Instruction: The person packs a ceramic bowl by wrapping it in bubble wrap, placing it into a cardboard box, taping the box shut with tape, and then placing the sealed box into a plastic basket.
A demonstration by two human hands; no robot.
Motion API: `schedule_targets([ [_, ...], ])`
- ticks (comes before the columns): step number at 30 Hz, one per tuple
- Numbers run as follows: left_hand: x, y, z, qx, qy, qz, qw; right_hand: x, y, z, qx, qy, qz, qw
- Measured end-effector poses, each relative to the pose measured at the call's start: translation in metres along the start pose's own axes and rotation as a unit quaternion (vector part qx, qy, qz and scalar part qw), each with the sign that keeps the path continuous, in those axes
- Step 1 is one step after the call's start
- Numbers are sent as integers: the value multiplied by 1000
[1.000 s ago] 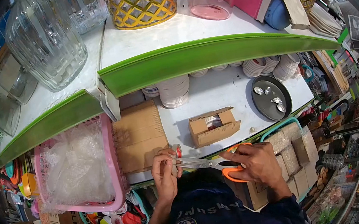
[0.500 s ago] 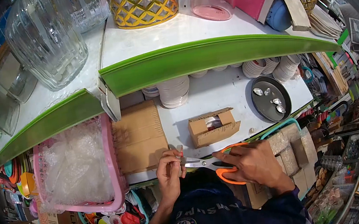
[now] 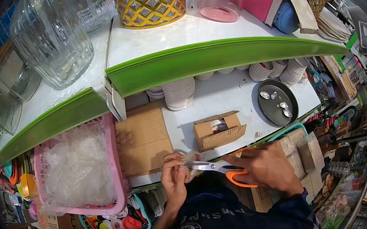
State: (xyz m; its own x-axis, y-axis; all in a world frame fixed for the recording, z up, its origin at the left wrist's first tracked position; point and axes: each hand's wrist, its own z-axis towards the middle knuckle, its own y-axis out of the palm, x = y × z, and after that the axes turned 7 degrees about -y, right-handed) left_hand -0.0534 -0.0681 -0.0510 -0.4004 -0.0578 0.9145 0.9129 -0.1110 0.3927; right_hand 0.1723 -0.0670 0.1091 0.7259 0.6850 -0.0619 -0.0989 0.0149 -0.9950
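Note:
My right hand (image 3: 272, 165) grips a pair of scissors (image 3: 210, 166) by the orange handles, its fingers wrapped round them. The blades point left, and their tips reach the fingers of my left hand (image 3: 172, 174). Pinched in that left hand is a small translucent, yellowish piece (image 3: 194, 157), partly hidden behind the blades and fingers. Just beyond the scissors stands a small open cardboard box (image 3: 217, 138) with stacked white items inside. A flat brown cardboard carton (image 3: 144, 140) lies beyond my left hand.
A pink basket (image 3: 117, 168) of bubble wrap stands left. Below it sits a teal basket (image 3: 148, 217) of colourful plastic items. A dark round pan (image 3: 266, 113) with several shiny pieces is on the white shelf (image 3: 231, 92), near stacked white bowls (image 3: 180, 95). A green-edged upper shelf (image 3: 222, 57) holds glassware.
The scissor blades have come closer together and shifted slightly right. The translucent piece by my left hand now shows larger behind the blades. The view has moved a little.

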Motion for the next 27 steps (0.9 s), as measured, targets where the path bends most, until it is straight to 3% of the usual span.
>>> schedule_targets([
  [3,10,0,6,60,44,12,997,8,0,-10,4,50,75,996],
  [5,15,-2,14,82,196,110,971,15,7,-18,88,166,211,959],
  [7,19,-21,19,83,221,181,955,26,24,-22,146,193,250,938],
  [9,33,-31,26,63,275,461,841,32,27,-18,186,393,293,851],
  [11,29,-42,31,53,257,501,825,54,54,-29,192,420,259,849],
  [13,34,-41,41,32,203,620,758,73,83,-41,264,398,198,856],
  [14,37,-40,43,29,203,619,758,76,86,-41,223,442,188,848],
  [16,41,-38,47,3,133,675,725,85,107,-47,232,428,143,862],
  [17,41,-37,49,2,133,676,725,90,118,-50,240,412,97,874],
  [19,40,-37,51,-19,45,652,756,92,124,-49,208,436,92,871],
  [21,34,-43,54,-27,71,670,738,90,125,-43,146,481,91,860],
  [27,33,-46,52,-28,80,714,695,95,145,-45,137,472,77,867],
])
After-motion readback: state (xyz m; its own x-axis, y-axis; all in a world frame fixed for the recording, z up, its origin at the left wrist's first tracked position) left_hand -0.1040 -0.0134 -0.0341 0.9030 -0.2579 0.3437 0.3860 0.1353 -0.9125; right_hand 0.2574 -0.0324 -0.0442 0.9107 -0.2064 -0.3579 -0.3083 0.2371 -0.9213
